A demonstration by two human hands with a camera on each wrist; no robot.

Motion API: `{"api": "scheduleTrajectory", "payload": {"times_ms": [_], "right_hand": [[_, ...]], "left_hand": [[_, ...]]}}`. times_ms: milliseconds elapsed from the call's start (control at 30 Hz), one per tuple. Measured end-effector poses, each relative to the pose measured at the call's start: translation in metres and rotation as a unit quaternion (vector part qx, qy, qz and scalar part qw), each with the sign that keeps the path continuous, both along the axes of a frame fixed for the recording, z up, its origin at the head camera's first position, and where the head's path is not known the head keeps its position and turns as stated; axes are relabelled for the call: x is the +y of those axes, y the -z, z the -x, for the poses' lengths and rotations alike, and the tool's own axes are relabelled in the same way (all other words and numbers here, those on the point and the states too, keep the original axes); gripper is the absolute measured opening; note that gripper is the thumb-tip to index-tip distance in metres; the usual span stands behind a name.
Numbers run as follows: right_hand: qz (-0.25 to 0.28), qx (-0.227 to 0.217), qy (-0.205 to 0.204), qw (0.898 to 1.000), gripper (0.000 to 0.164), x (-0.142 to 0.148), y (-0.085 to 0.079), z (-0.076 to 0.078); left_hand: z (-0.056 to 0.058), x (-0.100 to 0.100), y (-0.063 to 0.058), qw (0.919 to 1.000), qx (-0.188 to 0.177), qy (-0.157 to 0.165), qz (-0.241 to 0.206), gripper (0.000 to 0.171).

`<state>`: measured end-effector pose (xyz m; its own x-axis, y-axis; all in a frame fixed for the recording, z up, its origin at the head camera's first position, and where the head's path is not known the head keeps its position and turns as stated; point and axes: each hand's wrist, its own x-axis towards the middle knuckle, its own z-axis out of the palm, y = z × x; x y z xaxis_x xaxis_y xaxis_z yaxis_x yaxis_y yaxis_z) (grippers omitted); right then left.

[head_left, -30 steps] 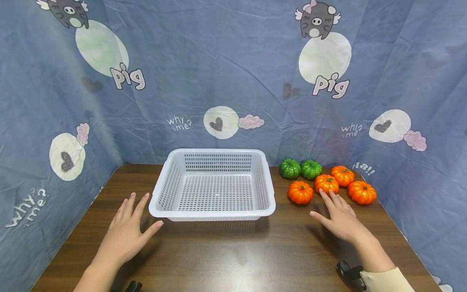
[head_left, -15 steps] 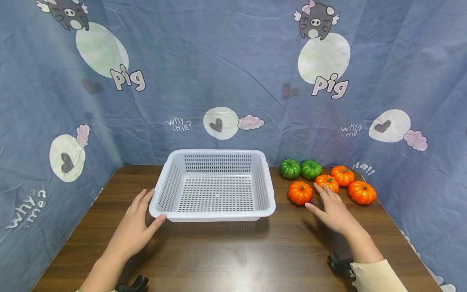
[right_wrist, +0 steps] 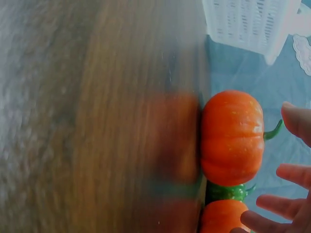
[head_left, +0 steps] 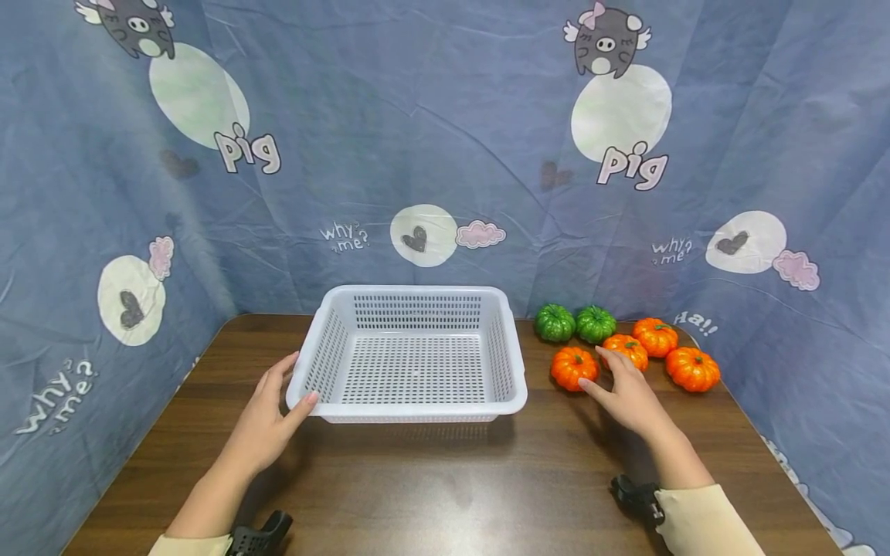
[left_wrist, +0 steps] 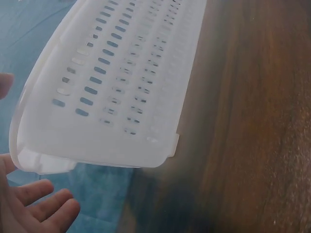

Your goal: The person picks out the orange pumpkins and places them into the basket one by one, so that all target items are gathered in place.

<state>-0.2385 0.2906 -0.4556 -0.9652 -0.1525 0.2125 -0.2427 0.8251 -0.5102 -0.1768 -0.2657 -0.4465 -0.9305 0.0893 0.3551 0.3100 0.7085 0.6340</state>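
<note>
Where the left hand is: near-left corner of the white basket, fingers loosely extended, contact unclear.
Green pumpkins: paired, right of the basket.
Front orange pumpkin: on the brown table.
Right hand: just beside it, fingers and thumb parted.
Other orange pumpkins: three, farthest right.

The basket looks like smooth plastic with a soft sheen. Right of it, the pumpkins are glossy and ribbed; under it, the desk is wood-grained (polished enough to throw back light). Behind it hangs matt, creased cloth.
</note>
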Motion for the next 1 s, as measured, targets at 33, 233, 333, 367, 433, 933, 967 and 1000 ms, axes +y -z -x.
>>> {"api": "scheduleTrajectory", "payload": {"times_ms": [33, 233, 333, 367, 433, 933, 967, 1000], "right_hand": [[0.003, -0.001, 0.002, 1.0, 0.076, -0.001, 0.0, 0.001], [0.027, -0.018, 0.018, 0.999, 0.077, -0.004, 0.0, 0.006], [0.038, -0.027, 0.023, 0.999, 0.078, -0.005, 0.0, 0.009], [0.041, -0.029, 0.023, 0.998, 0.078, -0.005, 0.0, 0.01], [0.046, -0.033, 0.023, 0.998, 0.078, -0.006, 0.001, 0.012], [0.114, -0.058, 0.012, 0.992, 0.079, -0.011, 0.009, 0.023], [0.118, -0.06, 0.011, 0.991, 0.079, -0.011, 0.009, 0.023], [0.121, -0.062, 0.013, 0.991, 0.078, -0.012, 0.009, 0.023]], "left_hand": [[0.0, 0.0, 0.0, 1.0, -0.005, 0.004, -0.007, 0.074], [0.002, 0.0, 0.002, 0.9974, -0.039, 0.025, -0.054, 0.074], [0.003, 0.0, 0.002, 0.9936, -0.057, 0.037, -0.09, 0.077], [0.002, 0.0, 0.002, 0.9922, -0.061, 0.04, -0.101, 0.078], [0.002, 0.0, 0.003, 0.9902, -0.068, 0.044, -0.114, 0.08], [0.004, 0.0, 0.006, 0.9872, -0.085, 0.041, -0.129, 0.085], [0.004, 0.0, 0.007, 0.9865, -0.085, 0.044, -0.133, 0.085], [0.005, 0.0, 0.008, 0.9857, -0.085, 0.046, -0.138, 0.085]]}}
